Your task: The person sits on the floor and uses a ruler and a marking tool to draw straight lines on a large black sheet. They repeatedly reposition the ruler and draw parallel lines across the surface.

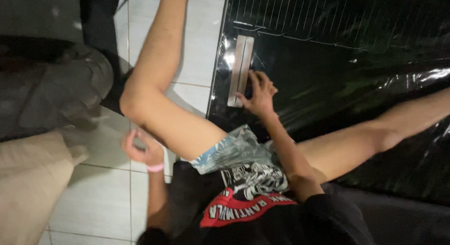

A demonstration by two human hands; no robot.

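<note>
Right hand (258,91) spread open, fingertips pressing ruler (240,70) on black sheet (337,62). Left hand (140,149) loosely curled, empty, above tiles (98,203); knee (136,100) between.

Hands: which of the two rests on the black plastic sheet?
The right hand, fingers spread on the glossy black plastic sheet beside the pale flat ruler. The left hand hovers over the tiled floor.

No packages, signs or screens in sight. Nearest to a label: a printed patch on the front of the person's black shirt (243,208), low centre of view. Red curved banner shape with white lettering, a black-and-white graphic directly above it. Partly folded, edges hidden by cloth.
</note>
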